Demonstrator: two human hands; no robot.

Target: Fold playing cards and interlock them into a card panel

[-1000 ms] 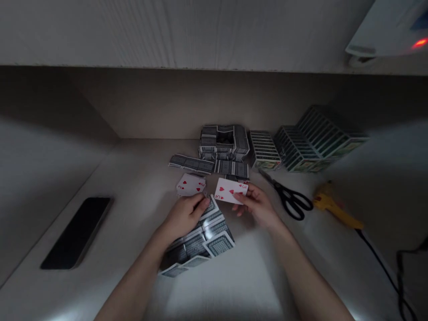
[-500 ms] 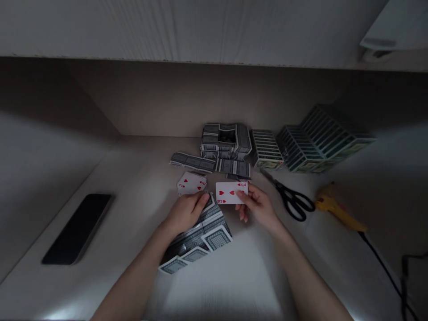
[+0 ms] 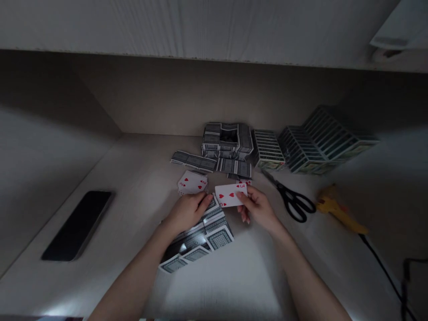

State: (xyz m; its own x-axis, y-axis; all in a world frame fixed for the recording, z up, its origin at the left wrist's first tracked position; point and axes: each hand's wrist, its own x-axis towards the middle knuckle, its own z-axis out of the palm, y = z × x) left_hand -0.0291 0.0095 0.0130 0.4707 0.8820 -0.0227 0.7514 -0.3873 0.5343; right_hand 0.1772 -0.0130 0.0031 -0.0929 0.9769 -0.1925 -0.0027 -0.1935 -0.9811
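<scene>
My left hand (image 3: 189,211) is closed on the upper end of a structure made of joined playing cards (image 3: 197,238), grey patterned backs outward. Its lower side shows several cards standing out along the edge. Between the thumb and fingers of my right hand (image 3: 257,207) is a three of hearts playing card (image 3: 230,195), face up, its left end close to the structure's upper corner. Whether the two touch I cannot tell. Just beyond my left hand lie loose cards with a two of hearts (image 3: 194,182) on top.
Behind stand a box-shaped card structure (image 3: 227,140), flat card strips (image 3: 194,161) and stepped card blocks (image 3: 321,142). Black-handled scissors (image 3: 296,203) and a yellow glue gun (image 3: 341,214) with a cord lie right. A phone (image 3: 78,225) lies left. A shelf edge (image 3: 214,58) overhangs the back.
The three of hearts in my right hand has tilted slightly and shifted a little toward the structure. My left hand keeps its hold. The view has moved slightly.
</scene>
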